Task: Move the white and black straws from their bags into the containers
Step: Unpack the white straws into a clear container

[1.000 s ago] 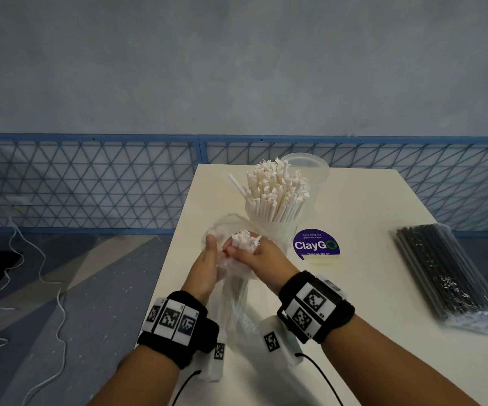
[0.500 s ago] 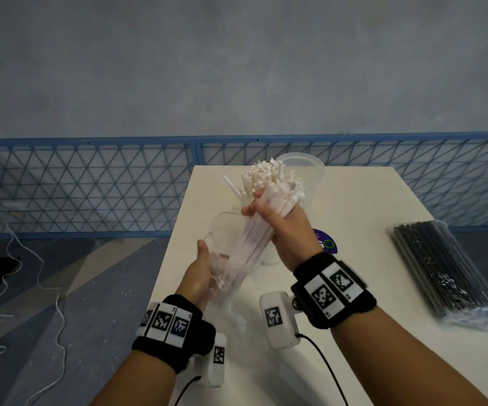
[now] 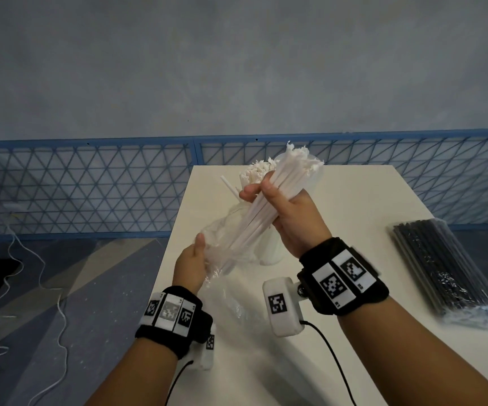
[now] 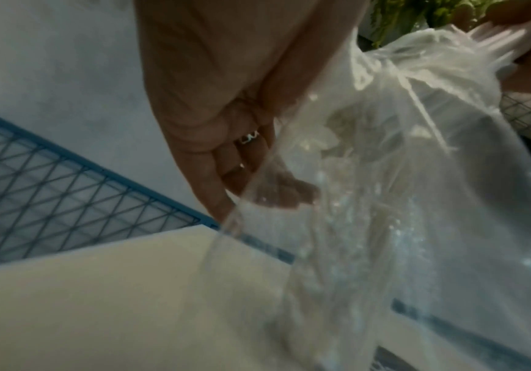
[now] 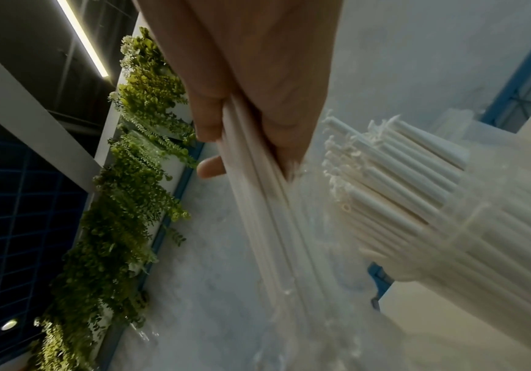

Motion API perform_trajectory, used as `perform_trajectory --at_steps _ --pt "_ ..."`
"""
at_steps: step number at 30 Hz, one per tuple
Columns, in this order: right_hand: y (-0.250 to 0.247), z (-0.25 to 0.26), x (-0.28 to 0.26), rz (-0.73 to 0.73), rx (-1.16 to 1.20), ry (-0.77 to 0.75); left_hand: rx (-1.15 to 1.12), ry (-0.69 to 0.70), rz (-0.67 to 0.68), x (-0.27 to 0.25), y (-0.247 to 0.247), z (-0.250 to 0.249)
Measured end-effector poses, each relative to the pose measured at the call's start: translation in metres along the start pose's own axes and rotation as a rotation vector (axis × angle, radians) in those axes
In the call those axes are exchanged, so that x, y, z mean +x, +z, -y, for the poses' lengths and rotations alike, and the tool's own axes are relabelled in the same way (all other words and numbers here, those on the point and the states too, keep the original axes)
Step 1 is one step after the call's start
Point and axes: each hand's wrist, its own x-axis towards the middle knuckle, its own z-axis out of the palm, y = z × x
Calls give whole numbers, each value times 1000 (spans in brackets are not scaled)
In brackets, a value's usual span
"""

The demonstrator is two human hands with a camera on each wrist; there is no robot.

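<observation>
Two containers stand at the table's (image 3: 354, 206) far end — the near container (image 5: 467, 226) packed with upright white straws. Left hand (image 3: 191, 266) grips the clear bag (image 3: 225, 253); right hand (image 3: 289, 212) curls round a tilted straw bundle (image 3: 266, 206), half out. Black straws (image 3: 439, 265) lie bagged at right.

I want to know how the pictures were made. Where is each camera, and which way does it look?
Head: worn on the head, looking down at the table; both arms, left hand and right hand show.
Left wrist: looks along the left hand at the clear bag it holds.
Right wrist: looks along the right hand at its white straws.
All three share those straws.
</observation>
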Motion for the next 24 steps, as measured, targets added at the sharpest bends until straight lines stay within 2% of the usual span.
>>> perform_trajectory --at_steps 4,7,9,11,14,17,19,24 --pt "-8 2 3 -5 5 34 21 224 42 0 -9 1" --pt "-12 2 2 101 11 56 11 312 153 0 -14 -6" --pt "-10 4 0 141 52 38 96 346 151 2 -15 -8" --pt "-9 10 1 108 122 -45 141 328 67 7 -17 -6" --pt "-15 26 8 -57 164 -203 127 244 -101 14 -27 3" --pt "-22 37 17 -202 104 -340 100 179 -175 19 -35 11" --pt "-20 39 22 -224 52 -383 78 167 -195 20 -35 14" --pt "-2 44 30 -172 -14 -439 120 176 -245 23 -31 19"
